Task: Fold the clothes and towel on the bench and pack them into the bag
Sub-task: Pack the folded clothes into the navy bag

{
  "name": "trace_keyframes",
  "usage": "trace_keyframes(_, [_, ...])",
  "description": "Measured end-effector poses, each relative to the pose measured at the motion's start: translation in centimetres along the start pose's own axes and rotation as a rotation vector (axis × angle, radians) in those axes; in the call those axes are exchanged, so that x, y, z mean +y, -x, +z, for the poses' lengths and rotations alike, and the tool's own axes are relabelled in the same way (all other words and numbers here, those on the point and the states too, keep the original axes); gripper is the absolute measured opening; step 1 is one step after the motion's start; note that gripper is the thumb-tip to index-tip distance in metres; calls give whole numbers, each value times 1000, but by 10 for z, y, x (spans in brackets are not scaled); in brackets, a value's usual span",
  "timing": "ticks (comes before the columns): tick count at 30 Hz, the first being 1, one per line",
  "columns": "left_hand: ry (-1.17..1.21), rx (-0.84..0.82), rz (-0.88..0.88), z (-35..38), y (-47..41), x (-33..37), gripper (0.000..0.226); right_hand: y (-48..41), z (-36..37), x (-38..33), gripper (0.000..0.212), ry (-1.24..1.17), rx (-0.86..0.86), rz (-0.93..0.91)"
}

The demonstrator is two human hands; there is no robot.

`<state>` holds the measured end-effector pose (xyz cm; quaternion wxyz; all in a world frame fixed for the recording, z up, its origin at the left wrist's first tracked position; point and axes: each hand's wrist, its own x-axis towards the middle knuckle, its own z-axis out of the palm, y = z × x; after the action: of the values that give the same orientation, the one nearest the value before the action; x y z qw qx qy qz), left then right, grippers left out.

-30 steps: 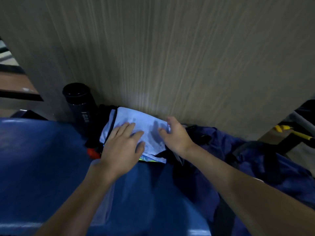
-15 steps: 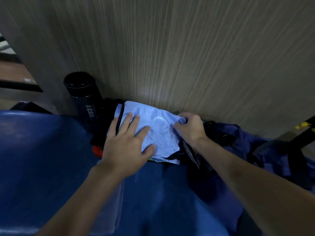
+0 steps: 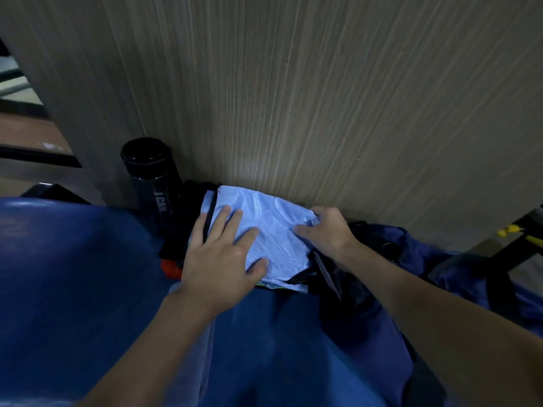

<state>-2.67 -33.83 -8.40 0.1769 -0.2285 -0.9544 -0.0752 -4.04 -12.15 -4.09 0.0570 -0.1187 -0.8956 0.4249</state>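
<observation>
A folded light blue towel (image 3: 273,227) lies on top of a small pile against the wall, over black clothing (image 3: 173,245) and a red piece (image 3: 170,267). My left hand (image 3: 217,259) presses flat on the towel's left half with fingers spread. At the towel's far right corner, my right hand (image 3: 326,230) curls its fingers over the corner, the thumb lying on top of the cloth. The navy bag (image 3: 411,259) slumps just right of the pile, its dark lining showing under my right wrist. I cannot tell whether the pile sits inside the bag's mouth.
The blue padded bench (image 3: 73,274) fills the lower left. A black bottle (image 3: 152,183) stands upright left of the pile, against the wood-grain wall (image 3: 293,98). A dark frame with yellow parts (image 3: 511,230) is at the far right edge.
My right hand went from the towel's right edge up to its far corner and curled round it. The left hand's fingers spread wider while it stayed pressed on the towel.
</observation>
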Motion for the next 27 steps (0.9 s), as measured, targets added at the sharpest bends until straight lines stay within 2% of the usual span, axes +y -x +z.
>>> trace_keyframes(4, [23, 3, -11, 1, -2, -1, 64, -1, -10, -18, 17, 125, 23, -115])
trace_keyframes(8, [96, -23, -33, -7, -4, -2, 70, -3, -15, -50, 12, 76, 25, -233])
trace_keyframes(11, [350, 38, -113, -25, -7, 3, 76, -4, -8, -71, 10, 82, 17, -251])
trace_keyframes(14, [664, 149, -218, -49, -6, 14, 78, -5, 8, -85, 14, 7, 39, -138])
trace_keyframes(19, [946, 48, -334, -60, 2, 21, 102, 0, 35, -112, 12, -367, 51, 187])
trace_keyframes(22, [1023, 169, -414, -56, -2, 11, 89, 9, 38, -123, 3, -574, -177, 229])
trace_keyframes(24, [964, 234, -410, -53, -3, 4, 78, 11, 38, -120, 21, -684, -326, 187])
trace_keyframes(25, [930, 246, -410, -52, -3, 0, 74, 13, 38, -118, 23, -711, -346, 154])
trace_keyframes(27, [868, 240, -411, -51, 0, -4, 68, 13, 39, -110, 16, -632, -202, 61])
